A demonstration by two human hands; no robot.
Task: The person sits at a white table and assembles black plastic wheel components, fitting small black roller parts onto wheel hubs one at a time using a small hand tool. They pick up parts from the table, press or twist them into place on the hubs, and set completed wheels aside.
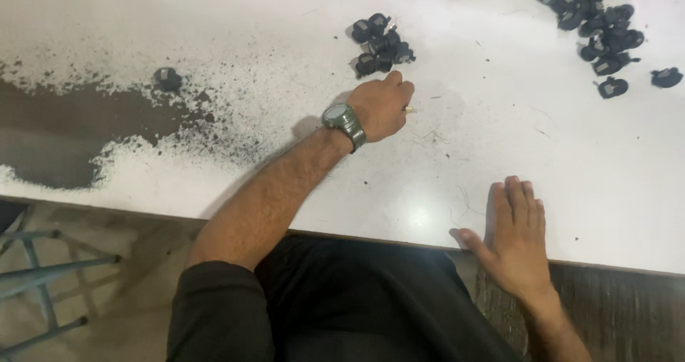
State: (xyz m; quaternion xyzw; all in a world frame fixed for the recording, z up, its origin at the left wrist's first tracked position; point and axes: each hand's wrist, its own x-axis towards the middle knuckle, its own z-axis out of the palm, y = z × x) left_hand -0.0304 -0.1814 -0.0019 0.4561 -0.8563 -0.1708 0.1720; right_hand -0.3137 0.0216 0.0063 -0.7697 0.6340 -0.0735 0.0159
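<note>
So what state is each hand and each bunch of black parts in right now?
Left hand: closed in a loose fist, a small pale thing at the fingertips.
Right hand: flat, open, empty, on the table edge.
Near pile: clustered, just beyond the left hand.
Far pile: loosely scattered, untouched.
Lone part: apart, in dark dust.

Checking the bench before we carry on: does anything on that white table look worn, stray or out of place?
Yes. The white table has its coating worn off at the left edge, a dark bare patch with speckled margins. One small black part lies alone there, apart from the near cluster by the left hand and the far pile.
</note>
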